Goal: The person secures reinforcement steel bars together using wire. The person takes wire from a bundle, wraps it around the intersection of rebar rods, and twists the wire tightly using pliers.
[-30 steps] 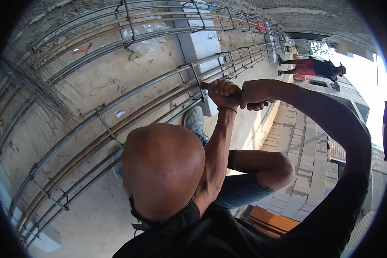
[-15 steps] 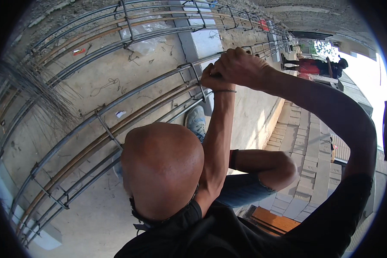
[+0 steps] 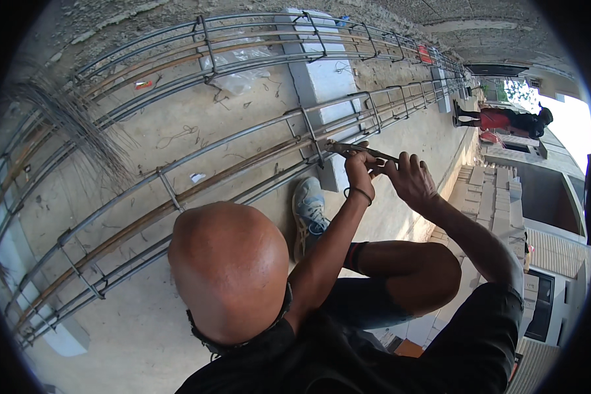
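Observation:
A long dark hand tool [image 3: 337,146], which looks like pincers, reaches from my hands to the tied crossing on the nearer rebar cage [image 3: 312,136]. My left hand [image 3: 359,172] is closed round the middle of the tool, a dark band at its wrist. Just to the right, my right hand [image 3: 410,180] has its fingers curled on the far end of the handle. Whether the jaws grip wire is too small to tell. My bent knees frame my forearms, with a sneaker [image 3: 308,209] below the cage.
A second cage [image 3: 230,69] runs behind, over a white block [image 3: 315,72] and plastic sheeting. Loose steel wires [image 3: 79,118] fan out at left. Another person [image 3: 505,119] in red shorts stands farther right. Stacked grey blocks [image 3: 489,203] lie at right.
My hands were bunched together over the tool; my right hand has moved down and right, exposing the tool. The view has shifted, so the cages and other person appear lower and farther right.

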A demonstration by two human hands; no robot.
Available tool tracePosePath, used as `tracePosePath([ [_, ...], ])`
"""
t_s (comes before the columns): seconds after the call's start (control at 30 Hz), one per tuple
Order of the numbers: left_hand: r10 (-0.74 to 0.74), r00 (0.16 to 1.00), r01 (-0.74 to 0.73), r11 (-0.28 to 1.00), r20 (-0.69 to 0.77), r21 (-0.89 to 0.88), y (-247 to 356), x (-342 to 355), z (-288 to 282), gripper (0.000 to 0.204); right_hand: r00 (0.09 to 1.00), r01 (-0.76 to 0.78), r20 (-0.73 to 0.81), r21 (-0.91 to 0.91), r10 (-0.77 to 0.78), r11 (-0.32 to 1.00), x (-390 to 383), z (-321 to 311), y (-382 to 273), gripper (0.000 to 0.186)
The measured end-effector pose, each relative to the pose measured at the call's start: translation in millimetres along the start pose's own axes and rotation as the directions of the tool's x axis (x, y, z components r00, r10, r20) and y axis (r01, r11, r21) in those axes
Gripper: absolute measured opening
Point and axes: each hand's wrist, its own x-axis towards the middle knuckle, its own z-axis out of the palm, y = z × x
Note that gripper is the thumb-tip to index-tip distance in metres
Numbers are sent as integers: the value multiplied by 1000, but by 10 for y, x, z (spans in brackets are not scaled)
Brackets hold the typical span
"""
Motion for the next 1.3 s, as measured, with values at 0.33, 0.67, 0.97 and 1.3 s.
tracePosePath([
  [0.33,-272,884,-325,223,379,919,-45,-189,408,59,933,209,258,177,251,-962,-887,901,-635,20],
  [0.67,253,657,-262,-806,710,530,1007,490,551,40,762,101,380,729,524,-677,-982,2218,-566,5],
  [0.97,341,804,-230,-576,486,785,1612,470,633,33,538,-475,638,770,551,-427,-248,2321,-430,47],
  [1.3,421,648,431,-890,635,151,3576,-1172,1102,26,843,-489,314,785,438,380,-201,2210,96,47],
])
